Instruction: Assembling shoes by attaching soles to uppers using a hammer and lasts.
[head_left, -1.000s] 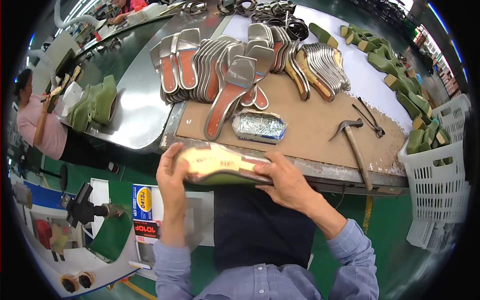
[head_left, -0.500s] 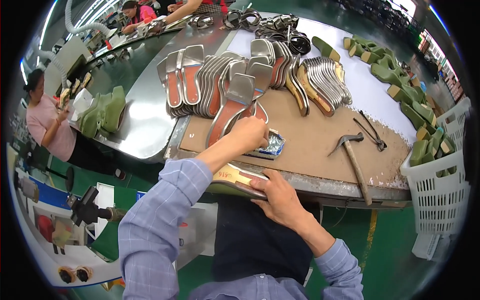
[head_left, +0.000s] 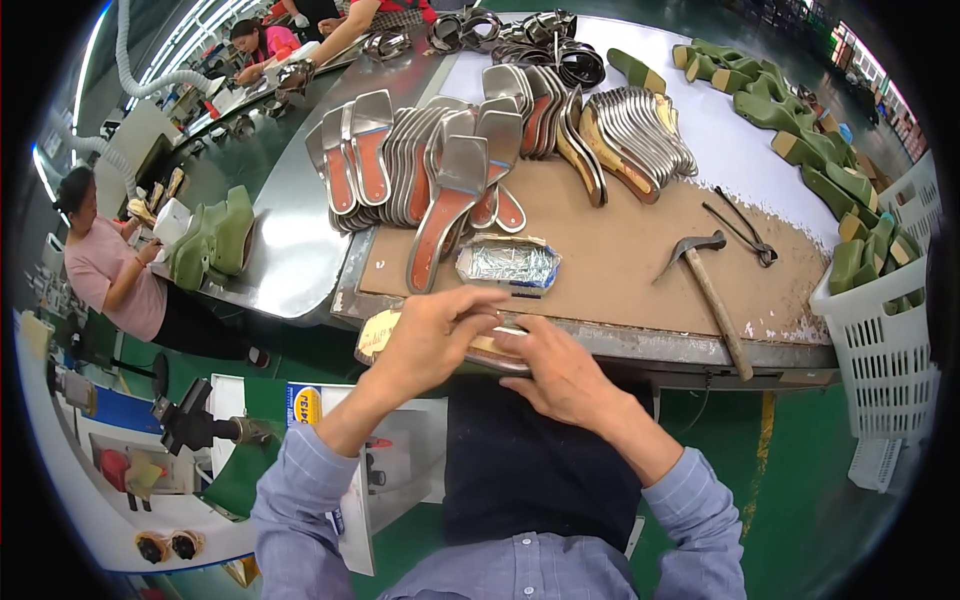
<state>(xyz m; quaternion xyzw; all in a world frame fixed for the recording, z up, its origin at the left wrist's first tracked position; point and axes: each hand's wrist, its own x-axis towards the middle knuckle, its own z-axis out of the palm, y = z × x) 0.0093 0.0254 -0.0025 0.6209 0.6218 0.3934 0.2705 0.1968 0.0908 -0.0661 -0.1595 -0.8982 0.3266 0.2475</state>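
At the table's near edge, my right hand (head_left: pixel 562 368) grips a shoe last with a yellow-tan insole (head_left: pixel 378 334) lying on top. My left hand (head_left: pixel 432 338) is over the middle of that insole, thumb and fingers drawn together in a pinch; anything between the fingertips is too small to make out. Both hands hide much of the last. Just beyond them is a small open box (head_left: pixel 510 264) lined with shiny silvery material. Past it lie stacked insoles (head_left: pixel 450 205) with silver fronts and reddish-brown backs.
A hammer (head_left: pixel 708 305) and pincers (head_left: pixel 742 228) lie to the right on brown board. Yellow-tan insoles (head_left: pixel 635 145) stand behind. Green lasts (head_left: pixel 785 130) line the right side, down to a white basket (head_left: pixel 880 350). A person (head_left: pixel 110 265) works at far left.
My left hand has come back from the small box to the insole, uncovering the box. My right hand still holds the last at the table edge.
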